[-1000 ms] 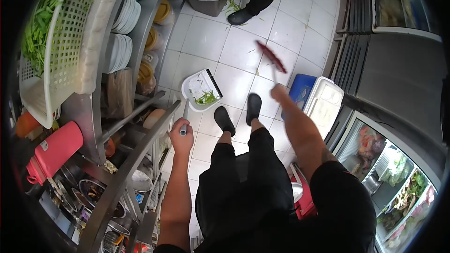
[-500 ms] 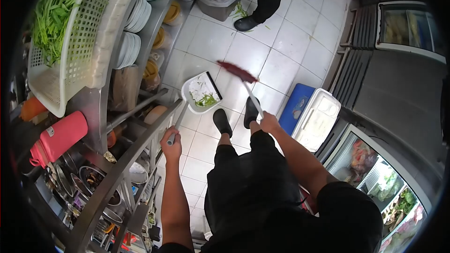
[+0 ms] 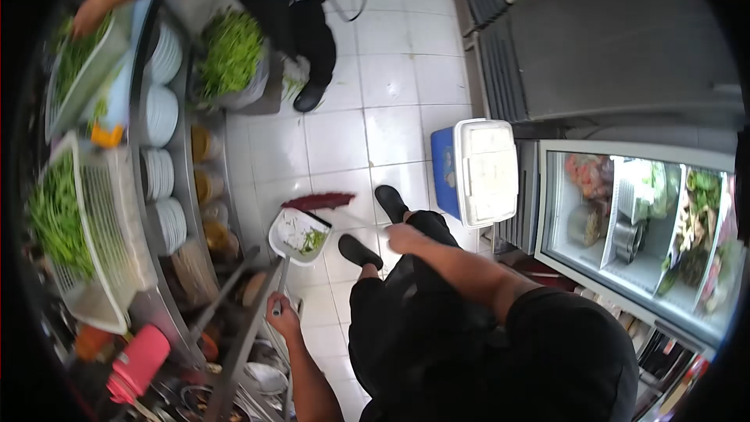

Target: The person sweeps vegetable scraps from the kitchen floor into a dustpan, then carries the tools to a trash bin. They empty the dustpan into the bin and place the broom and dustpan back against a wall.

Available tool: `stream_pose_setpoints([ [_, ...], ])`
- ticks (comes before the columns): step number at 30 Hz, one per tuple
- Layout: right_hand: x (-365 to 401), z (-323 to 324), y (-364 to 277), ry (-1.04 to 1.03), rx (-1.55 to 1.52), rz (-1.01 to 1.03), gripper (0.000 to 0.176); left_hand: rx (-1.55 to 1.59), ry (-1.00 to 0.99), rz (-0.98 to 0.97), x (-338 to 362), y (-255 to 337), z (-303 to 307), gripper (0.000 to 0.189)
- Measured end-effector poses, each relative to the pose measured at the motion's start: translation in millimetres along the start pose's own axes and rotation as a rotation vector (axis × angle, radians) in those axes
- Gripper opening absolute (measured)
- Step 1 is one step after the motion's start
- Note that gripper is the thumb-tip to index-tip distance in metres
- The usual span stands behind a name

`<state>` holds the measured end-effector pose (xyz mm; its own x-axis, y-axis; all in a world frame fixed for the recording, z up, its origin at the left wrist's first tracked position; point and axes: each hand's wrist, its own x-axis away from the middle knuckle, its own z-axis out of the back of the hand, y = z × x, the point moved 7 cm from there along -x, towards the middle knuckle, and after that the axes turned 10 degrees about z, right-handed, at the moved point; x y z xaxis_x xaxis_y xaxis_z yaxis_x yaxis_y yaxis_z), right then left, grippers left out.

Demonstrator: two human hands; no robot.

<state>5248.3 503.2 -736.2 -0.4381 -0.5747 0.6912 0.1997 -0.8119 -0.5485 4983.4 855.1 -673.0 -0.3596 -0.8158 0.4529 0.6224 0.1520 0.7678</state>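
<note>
My left hand [image 3: 283, 314] is wrapped round the grey handle of a white dustpan [image 3: 287, 254], which lies on the tiled floor. Inside the pan are green leaf scraps [image 3: 314, 241] and white bits. My right hand [image 3: 405, 239] grips the pale stick of a broom. The broom's dark red bristles [image 3: 319, 202] rest at the far edge of the dustpan, by its dark lip. Both of my shoes stand just right of the pan.
A blue cooler with a white lid [image 3: 488, 172] stands to the right, beside a glass-fronted fridge [image 3: 633, 227]. Left are shelves with stacked plates [image 3: 166, 227] and a basket of greens [image 3: 58, 223]. Ahead, a person [image 3: 308, 39] stands by a bin of greens [image 3: 232, 55], more scraps at their foot.
The broom has swung left, from ahead of the dustpan to its lip. My view has turned and moved back, showing more of the other person, who reaches into a basket.
</note>
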Motion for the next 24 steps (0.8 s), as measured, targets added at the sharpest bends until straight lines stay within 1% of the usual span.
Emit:
stream_pose_setpoints([
  [1,36,64,-4,0.168,0.035,-0.066,0.032,-0.067,-0.03,-0.023,1,8,-1,0.009],
  [2,36,80,43,0.058,0.068,-0.17,0.032,-0.137,-0.052,-0.042,1,21,-7,0.006],
  [3,52,131,48,0.096,0.119,-0.171,0.035,-0.146,-0.067,-0.06,3,42,-20,0.006],
  [4,49,161,88,0.155,0.157,-0.187,0.036,-0.135,-0.084,-0.01,9,68,-37,0.004],
  [5,57,203,105,0.19,0.251,-0.217,0.036,-0.122,-0.101,0.037,13,92,-61,0.003],
  [6,50,234,141,0.241,0.222,-0.283,0.035,-0.165,-0.113,-0.041,15,117,-84,0.002],
  [7,38,264,180,0.286,0.196,-0.348,0.034,-0.176,-0.121,-0.053,12,132,-108,0.002],
  [9,19,325,239,0.36,0.241,-0.415,0.037,-0.177,-0.267,-0.044,10,152,-164,0.005],
  [10,6,354,271,0.397,0.202,-0.436,0.036,-0.163,-0.268,-0.075,6,157,-192,0.009],
  [11,-8,374,304,0.428,0.162,-0.457,0.036,-0.175,-0.265,-0.074,8,169,-218,0.009],
  [13,-36,406,364,0.503,0.075,-0.545,0.034,-0.181,-0.327,-0.173,23,222,-286,0.012],
  [14,-39,424,373,0.512,-0.112,-0.597,0.028,-0.254,-0.339,-0.251,29,247,-316,0.014],
  [15,-54,436,392,0.509,-0.12,-0.589,0.028,-0.262,-0.331,-0.255,32,264,-345,0.014],
  [17,-86,438,454,0.464,-0.203,-0.696,0.027,-0.313,-0.355,-0.292,36,289,-402,0.014],
  [18,-118,428,477,0.2,0.14,-0.511,0.024,-0.302,-0.354,-0.321,35,298,-428,0.014],
  [19,-144,414,507,0.194,0.138,-0.511,0.024,-0.307,-0.353,-0.317,32,306,-456,0.014],
  [20,-173,390,519,0.055,0.472,-0.258,0.022,-0.299,-0.355,-0.321,32,314,-482,0.012],
  [21,-179,362,522,-0.092,0.787,0.007,0.02,-0.294,-0.364,-0.32,32,320,-502,0.01],
  [22,-163,374,465,0.148,0.53,-0.103,0.015,-0.305,-0.377,-0.307,34,323,-519,0.01],
  [23,-152,367,413,0.11,0.576,0.015,0.013,-0.313,-0.362,-0.295,33,325,-536,0.012],
  [24,-139,360,375,0.074,0.629,0.134,0.012,-0.312,-0.344,-0.287,32,330,-553,0.013],
])
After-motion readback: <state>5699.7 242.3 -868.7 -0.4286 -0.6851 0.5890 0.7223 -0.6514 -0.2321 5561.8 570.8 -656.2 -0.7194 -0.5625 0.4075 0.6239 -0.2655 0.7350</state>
